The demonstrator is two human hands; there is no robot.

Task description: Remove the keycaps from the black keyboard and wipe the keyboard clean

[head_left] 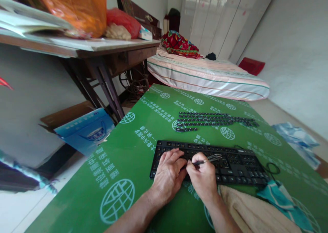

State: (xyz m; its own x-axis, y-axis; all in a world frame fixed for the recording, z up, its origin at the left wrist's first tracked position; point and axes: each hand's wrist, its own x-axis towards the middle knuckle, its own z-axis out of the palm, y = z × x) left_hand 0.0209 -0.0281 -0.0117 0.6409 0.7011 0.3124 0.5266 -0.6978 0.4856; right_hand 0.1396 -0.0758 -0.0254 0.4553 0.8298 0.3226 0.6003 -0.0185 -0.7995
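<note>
One black computer keyboard (pixel 237 164) lies lengthwise across the green printed surface (pixel 143 157), directly beneath both hands. Its left half extends under and beyond the left hand (pixel 170 169); its number-pad end lies to the right of the right hand (pixel 203 173), clear of the fingers. The right grip is closed around a slender tool (pixel 211 158), whose thin metal prongs project rightward above the keys. The left hand is laid over the keyboard with its fingers bent; whether its grip pinches anything cannot be told, the fingertips being partly hidden. Behind the keyboard, loose black keycaps (pixel 205 119) are set out in rows. A looped cable (pixel 273 168) lies at the keyboard's right end. Nearer the wearer, a beige cloth (pixel 248 205) lies beside the right forearm, next to a teal striped cloth (pixel 284 202). Past the far edge stands a bed (pixel 205 72) with striped bedding; left of the surface is a blue carrier bag (pixel 84 133).
</note>
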